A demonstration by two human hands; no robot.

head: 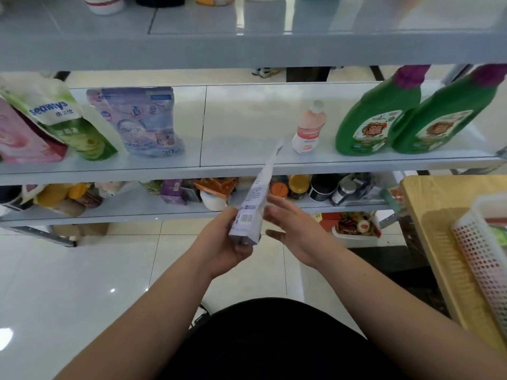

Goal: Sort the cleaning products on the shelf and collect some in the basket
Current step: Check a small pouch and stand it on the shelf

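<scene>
My left hand (225, 244) grips the bottom of a pale lilac refill pouch (256, 198), held edge-on in front of the shelf, its top pointing up and right. My right hand (290, 229) is beside it, fingers straight, close to the pouch's right face. On the middle shelf (247, 163) stand a pink pouch (24, 141), a green-white pouch (68, 124), a lilac pouch (145, 122), a small pink bottle (308, 130) and two green bottles (375, 119) (441, 119). The perforated white basket (482, 259) sits at the right edge.
The basket rests on a yellow wooden table (439, 204) at the right. A lower shelf (164, 212) holds jars, boxes and packets. The upper shelf (247, 48) carries cups and containers. A tiled floor lies below.
</scene>
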